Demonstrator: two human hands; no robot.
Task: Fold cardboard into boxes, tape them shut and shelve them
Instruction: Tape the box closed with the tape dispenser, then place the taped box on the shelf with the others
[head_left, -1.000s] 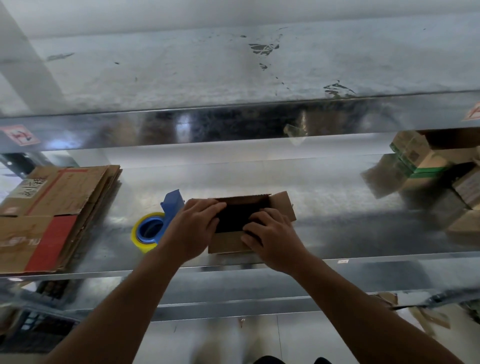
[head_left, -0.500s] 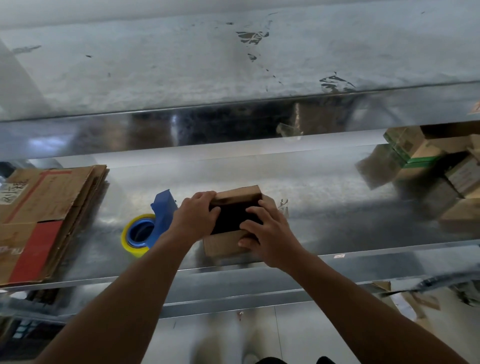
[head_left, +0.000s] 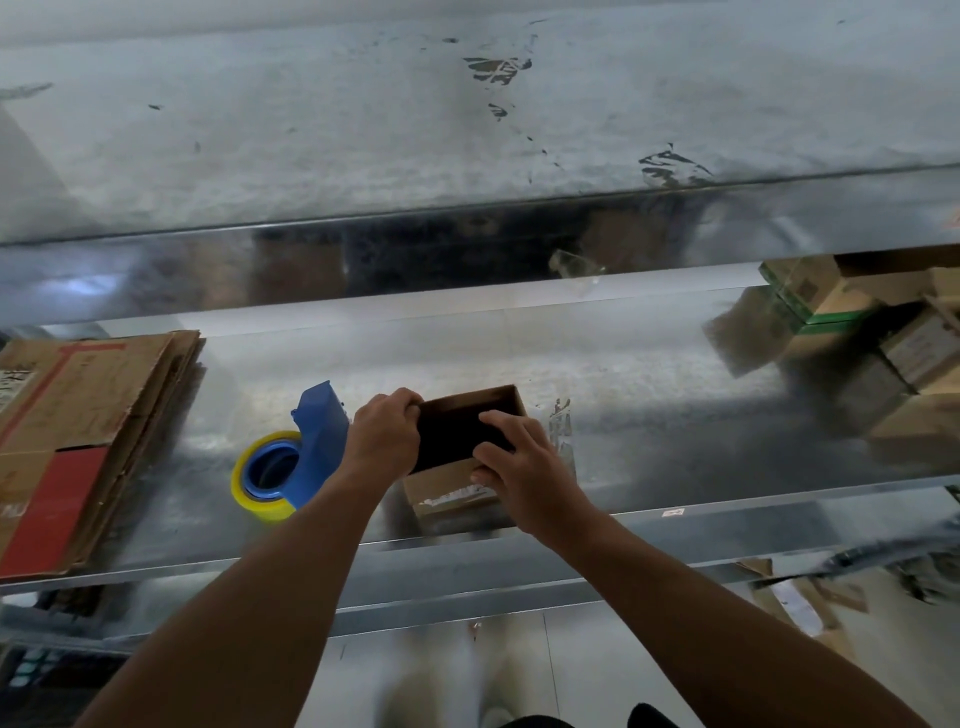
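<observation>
Head view: left hand (head_left: 385, 434), right hand (head_left: 524, 465) both grasping box (head_left: 449, 491) rims. Square walls before taping; tape dispenser (head_left: 304, 462) just left of box.

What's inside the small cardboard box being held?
Only dark shadow shows inside the cardboard box; no contents are visible. The left hand and right hand grip its rim, hiding the opening's edges.

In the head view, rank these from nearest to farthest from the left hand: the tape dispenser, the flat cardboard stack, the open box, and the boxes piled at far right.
1. open box, gripped by the left hand itself.
2. tape dispenser, just to that hand's left.
3. flat cardboard stack, at far left.
4. piled boxes, at far right.
</observation>
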